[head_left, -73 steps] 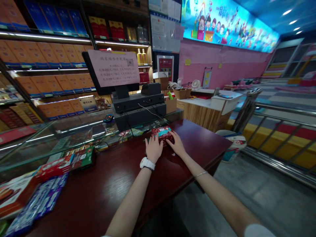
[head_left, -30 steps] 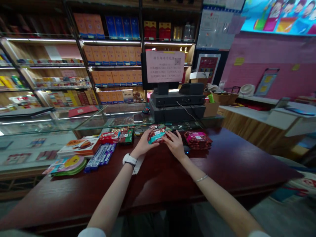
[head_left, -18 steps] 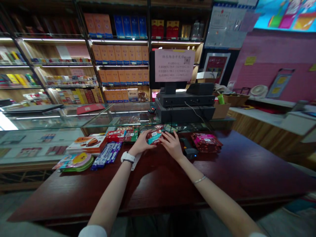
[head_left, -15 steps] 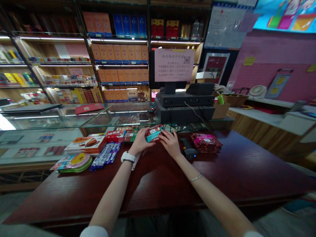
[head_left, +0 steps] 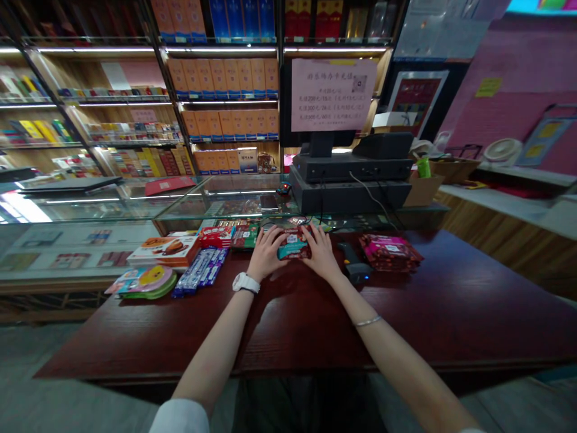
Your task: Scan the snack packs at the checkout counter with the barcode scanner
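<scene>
A teal and brown snack packet (head_left: 294,244) lies level between my two hands, over the dark wooden table. My left hand (head_left: 267,252) grips its left end, thumb along the near edge and fingers over the far side. On its right end my right hand (head_left: 323,255) has a similar hold. Whether more packets lie beneath it I cannot tell. Just right of my right hand is a black barcode scanner (head_left: 354,266) with a small blue light. Beyond it sits a pile of pink and brown packets (head_left: 391,251). Green and brown packets (head_left: 246,237) lie left of my left hand.
Farther left are red packets (head_left: 215,236), blue-purple wrapped bars (head_left: 201,272), an orange and white box (head_left: 163,248) and a colourful rounded package (head_left: 145,282). Behind the table stands a glass display counter (head_left: 216,203) bearing a cash register (head_left: 351,195) with trailing cables.
The packet has turned from tilted to level. My right hand has closed onto its right end. The camera view has shifted slightly, so the surroundings sit higher in the picture.
</scene>
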A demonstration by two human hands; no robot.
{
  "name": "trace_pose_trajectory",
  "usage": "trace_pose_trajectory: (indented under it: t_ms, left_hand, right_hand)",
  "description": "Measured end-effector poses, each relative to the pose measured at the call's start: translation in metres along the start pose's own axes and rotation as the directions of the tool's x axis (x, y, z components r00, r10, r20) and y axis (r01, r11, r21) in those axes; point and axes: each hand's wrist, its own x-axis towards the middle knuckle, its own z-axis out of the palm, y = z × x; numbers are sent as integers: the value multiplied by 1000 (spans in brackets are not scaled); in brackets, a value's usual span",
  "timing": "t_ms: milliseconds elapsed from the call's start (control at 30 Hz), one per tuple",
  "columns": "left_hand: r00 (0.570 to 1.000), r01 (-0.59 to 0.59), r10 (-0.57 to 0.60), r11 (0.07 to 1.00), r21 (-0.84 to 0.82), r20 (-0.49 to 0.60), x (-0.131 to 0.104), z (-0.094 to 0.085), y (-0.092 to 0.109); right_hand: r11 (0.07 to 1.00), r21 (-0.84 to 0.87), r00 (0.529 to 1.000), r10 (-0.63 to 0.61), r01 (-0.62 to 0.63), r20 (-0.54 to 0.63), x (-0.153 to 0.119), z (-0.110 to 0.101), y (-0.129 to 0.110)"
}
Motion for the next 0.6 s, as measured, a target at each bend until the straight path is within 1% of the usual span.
trace_pose_trajectory:
  t_ms: [67,200,267,400,600]
  left_hand:
    - [1000,2,-2,1000,1,22,0,-1,2]
    - [995,-1,-1,1000,24,101,0,-6,6]
    - [993,-12,8,999,34,119,0,-6,7]
    - [995,-9,4,999,52,95,-1,-3,8]
    - [995,69,-74,995,71,71,-2,-2,6]
  right_hand:
    - [1000,-2,1000,5,-5,15,0,1,0]
    - [998,-37,997,-55,57,46,0,1,-1]
    - [996,-43,996,-75,78,54,0,0,-2]
    - [995,-23,994,-96,97,59,1,-4,-4]
    - [994,10,991,-110,110,71,2,-6,-5]
